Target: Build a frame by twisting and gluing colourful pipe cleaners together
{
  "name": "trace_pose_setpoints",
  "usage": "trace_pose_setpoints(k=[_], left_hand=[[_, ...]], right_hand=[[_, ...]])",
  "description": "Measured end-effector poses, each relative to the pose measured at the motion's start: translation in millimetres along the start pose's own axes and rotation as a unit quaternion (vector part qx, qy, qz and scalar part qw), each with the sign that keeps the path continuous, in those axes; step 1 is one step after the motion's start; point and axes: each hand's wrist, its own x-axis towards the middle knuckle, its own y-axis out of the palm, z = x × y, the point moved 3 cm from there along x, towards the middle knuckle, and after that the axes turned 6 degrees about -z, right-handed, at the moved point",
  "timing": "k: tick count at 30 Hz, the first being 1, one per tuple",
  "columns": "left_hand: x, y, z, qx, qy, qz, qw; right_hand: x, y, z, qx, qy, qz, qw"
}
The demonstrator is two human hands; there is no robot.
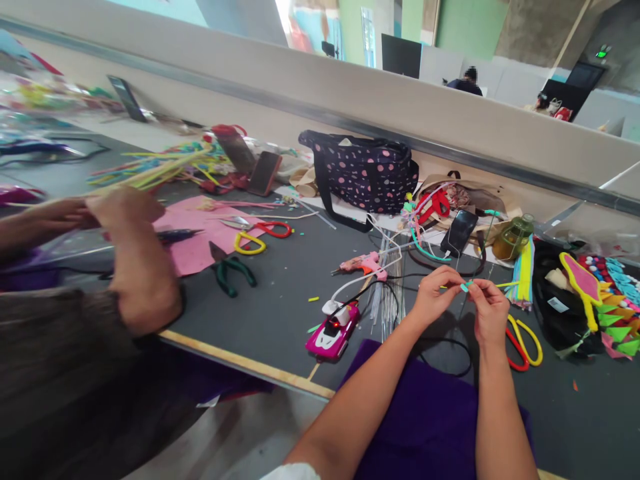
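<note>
My left hand [438,291] and my right hand [487,308] meet over the table at the right, fingertips closed in a pinch. Between them is a small turquoise piece [466,287], too small to identify; both hands grip it. A thin dark stem seems to run down below it. Close to my right wrist lie scissors [531,341] with red and yellow handles. Beyond my hands, a smartphone [459,232] leans against a beige bag [480,190]. Left of my forearm, a pink glue gun [367,265] rests near a bundle of clear glue sticks [391,300].
A magenta power strip [333,333] with plugs and cables sits near the table's front edge. Green-handled pliers [231,270] and another pair of scissors [255,238] lie leftward. At far left, a co-worker's hands [123,207] work above pink sheets. A green jar [514,238] stands at right.
</note>
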Motion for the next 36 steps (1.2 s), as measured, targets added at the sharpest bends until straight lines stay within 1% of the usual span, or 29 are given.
trace_pose_setpoints(k=[3,5,7,9,13,18,23,29,36], left_hand=[[-2.2,3.5,4.7,-0.063,-0.085,-0.028,0.994],[-3.5,5.3,9.4,-0.119,-0.141,-0.043,0.982],[-3.7,6.5,12.8,-0.176,-0.175,-0.050,0.967],[-2.7,6.8,13.9,-0.215,-0.193,-0.048,0.956],[-0.4,6.1,11.0,-0.239,-0.221,-0.036,0.945],[0.7,3.4,7.9,-0.248,-0.251,-0.044,0.935],[-0.6,2.5,11.1,-0.241,-0.283,-0.049,0.927],[-0.5,2.4,11.7,-0.237,-0.264,-0.071,0.932],[0.2,2.2,10.3,-0.232,-0.261,-0.030,0.937]], right_hand=[[-0.7,0.2,1.3,-0.005,-0.006,-0.003,1.000],[-1.2,0.4,1.8,-0.003,-0.006,-0.004,1.000],[-1.6,0.6,2.0,-0.002,-0.008,-0.004,1.000],[-1.7,0.6,2.1,-0.008,-0.013,-0.004,1.000],[-2.1,0.6,1.8,-0.018,-0.019,-0.003,1.000],[-3.9,1.6,3.1,-0.019,-0.026,0.008,0.999],[-5.2,2.5,2.6,-0.044,-0.032,0.023,0.998],[-4.6,3.6,-0.9,-0.045,-0.028,0.024,0.998],[-3.6,3.5,-2.0,-0.041,-0.023,0.026,0.999]])
